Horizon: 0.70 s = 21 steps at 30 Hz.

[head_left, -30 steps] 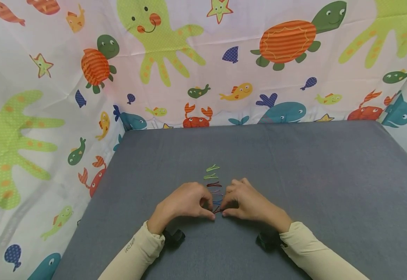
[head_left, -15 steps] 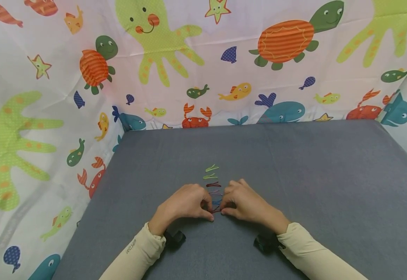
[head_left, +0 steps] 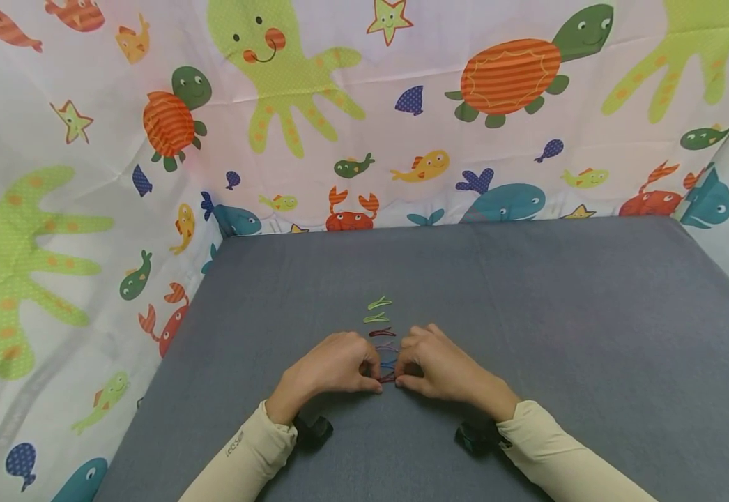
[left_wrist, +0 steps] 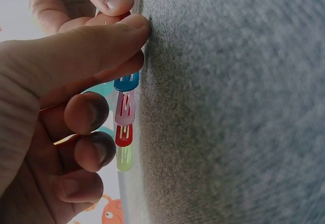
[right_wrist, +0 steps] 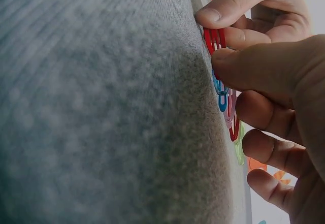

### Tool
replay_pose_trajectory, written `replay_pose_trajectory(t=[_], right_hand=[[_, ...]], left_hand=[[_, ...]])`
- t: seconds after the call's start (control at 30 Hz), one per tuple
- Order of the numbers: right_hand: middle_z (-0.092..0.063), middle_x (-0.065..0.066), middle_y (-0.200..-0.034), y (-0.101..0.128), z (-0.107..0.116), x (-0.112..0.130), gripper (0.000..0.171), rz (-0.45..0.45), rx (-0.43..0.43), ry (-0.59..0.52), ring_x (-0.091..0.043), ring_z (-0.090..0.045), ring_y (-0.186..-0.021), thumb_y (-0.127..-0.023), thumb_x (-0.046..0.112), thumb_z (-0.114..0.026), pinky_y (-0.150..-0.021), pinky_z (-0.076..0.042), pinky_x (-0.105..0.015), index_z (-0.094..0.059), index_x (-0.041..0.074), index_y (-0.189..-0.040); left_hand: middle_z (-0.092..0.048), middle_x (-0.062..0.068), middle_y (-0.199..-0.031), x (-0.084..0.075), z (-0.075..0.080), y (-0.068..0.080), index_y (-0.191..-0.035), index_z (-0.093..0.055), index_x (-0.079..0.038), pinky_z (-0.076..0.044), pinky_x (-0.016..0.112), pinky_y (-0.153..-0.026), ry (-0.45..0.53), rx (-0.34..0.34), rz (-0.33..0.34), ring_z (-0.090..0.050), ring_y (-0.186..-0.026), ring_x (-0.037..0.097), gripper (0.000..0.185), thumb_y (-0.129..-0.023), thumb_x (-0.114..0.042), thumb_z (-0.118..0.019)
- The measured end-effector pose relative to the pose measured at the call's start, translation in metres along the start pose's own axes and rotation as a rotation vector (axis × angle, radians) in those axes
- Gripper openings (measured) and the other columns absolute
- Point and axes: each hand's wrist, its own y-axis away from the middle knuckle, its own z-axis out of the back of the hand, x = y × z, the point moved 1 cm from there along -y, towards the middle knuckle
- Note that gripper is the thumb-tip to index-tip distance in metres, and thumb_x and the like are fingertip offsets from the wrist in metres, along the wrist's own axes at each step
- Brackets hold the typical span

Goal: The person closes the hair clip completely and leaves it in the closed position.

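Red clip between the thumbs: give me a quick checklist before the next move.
1. Red clip held at both ends: ok, left hand and right hand both pinch it.
2. Clip down on the grey cloth: ok, it lies against the surface.
3. Row in line: ok, blue clip, pink clip, dark red clip and two green clips run straight away from the hands.
4. Even spacing to the blue clip: cannot tell, fingers cover the gap.
5. Room nearer the person: ok, bare cloth there.
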Motion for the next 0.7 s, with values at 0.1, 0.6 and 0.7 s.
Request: replay_pose_trajectory(t=[0.1, 0.6, 0.7], right_hand=[[-0.059, 0.016, -0.077, 0.0002, -0.0001, -0.0001, 0.015, -0.005, -0.010, -0.006, -0.004, -0.043, -0.078, -0.083, 0.029, -0.085, -0.078, -0.030, -0.029, -0.070, 0.030, -0.078], [-0.068, 0.010, -0.096, 0.0014, 0.0037, 0.0013, 0.032, 0.002, -0.045, -0.055, -0.008, -0.054, -0.089, -0.080, 0.042, -0.086, -0.084, -0.040, -0.036, -0.075, 0.022, -0.102], [-0.070, 0.011, -0.093, 0.0009, 0.0040, 0.0003, 0.026, 0.019, -0.036, -0.046, -0.007, -0.055, -0.089, -0.082, 0.039, -0.085, -0.083, -0.040, -0.035, -0.077, 0.023, -0.101]], left_hand=[[-0.054, -0.019, -0.063, 0.0000, 0.0001, 0.0003, -0.074, -0.073, -0.030, -0.034, 0.018, -0.053, 0.013, -0.009, -0.002, -0.044, -0.056, -0.004, 0.015, -0.083, -0.033, -0.085], [-0.053, -0.019, -0.060, -0.0004, 0.0000, 0.0015, -0.074, -0.071, -0.030, -0.034, 0.018, -0.052, 0.025, -0.067, -0.018, -0.043, -0.053, -0.004, 0.017, -0.089, -0.033, -0.079], [-0.053, -0.019, -0.061, -0.0005, 0.0003, 0.0014, -0.075, -0.070, -0.030, -0.034, 0.018, -0.052, 0.016, -0.075, -0.031, -0.043, -0.054, -0.004, 0.017, -0.090, -0.034, -0.078]])
